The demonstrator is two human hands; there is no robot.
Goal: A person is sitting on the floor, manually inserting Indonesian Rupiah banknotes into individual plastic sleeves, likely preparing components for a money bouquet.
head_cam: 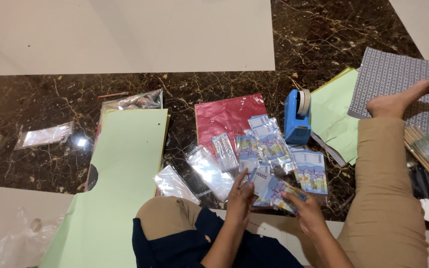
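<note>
At lower centre of the frame, the left hand [239, 198] and right hand [308, 212] pinch a banknote [273, 188] between curled fingers, just below the banknotes sleeved in plastic [269, 141].

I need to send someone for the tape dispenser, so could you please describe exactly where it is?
Find the red paper sheet on the dark marble floor. Just beyond its right edge stands the tape dispenser, beside a pale green sheet. It is the only solid blue, upright thing among flat papers.
</note>
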